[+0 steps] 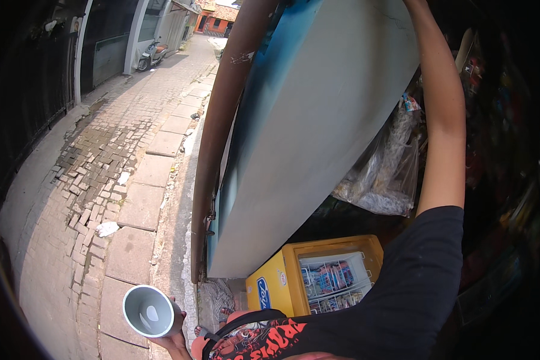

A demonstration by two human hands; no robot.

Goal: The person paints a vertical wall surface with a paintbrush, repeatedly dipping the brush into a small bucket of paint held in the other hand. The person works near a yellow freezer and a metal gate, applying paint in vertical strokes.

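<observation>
My left hand (pixel 173 342) is closed around a round, pale blue-grey cup (pixel 131 307) at the lower left. Its open mouth faces up, and pale patches show on the inside; whether they are liquid or glare I cannot tell. My right arm (pixel 443 129) is raised along the right side, and its hand lies beyond the top edge. Beside that arm is a large grey panel (pixel 309 138) with blue along its left edge. A brown post (pixel 231 108) runs along the panel's outer side.
A yellow freezer chest (pixel 274 285) with wire baskets of packets stands below the panel. Clear plastic bags (pixel 385 174) hang near my right arm. A paved lane (pixel 111 162) stretches away at left, with a parked scooter (pixel 152 56) farther along. Dark shop goods fill the right.
</observation>
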